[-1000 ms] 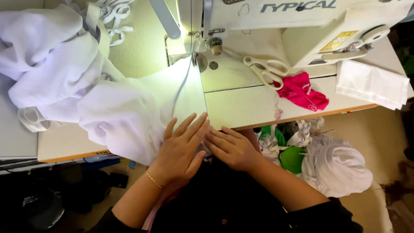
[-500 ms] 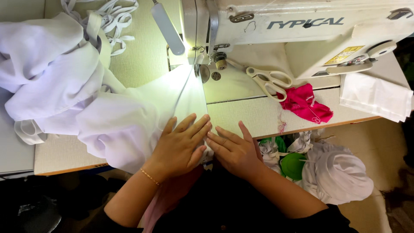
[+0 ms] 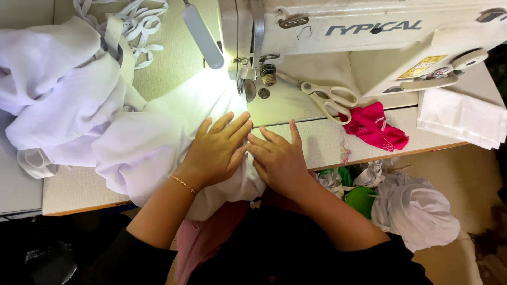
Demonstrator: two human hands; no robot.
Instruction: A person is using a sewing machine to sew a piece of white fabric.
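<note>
Nearest, the left hand (image 3: 214, 153) lies flat on the white cloth (image 3: 158, 142), fingers spread and pointing at the needle (image 3: 244, 87); its grip is open, palm pressing down and holding nothing. The right hand (image 3: 279, 161) sits just beside it, also open and flat, fingertips touching the left hand's at the cloth's edge, partly on the cloth and partly on the tabletop (image 3: 317, 140).

The cloth runs from the lap, under both hands, up to the presser foot under the lamp (image 3: 203, 37). The fingertips point straight at the needle, so feeding too far could bring them under it. Much of the cloth is heaped to the left; its drag could skew the seam or bunch folds under the foot.

Farther on, scissors (image 3: 330, 100) lie near the needle, beside a pink scrap (image 3: 375, 126); a sweep of the right hand could knock them. White tape (image 3: 132, 26) is tangled at the back and could snag the heap.
</note>
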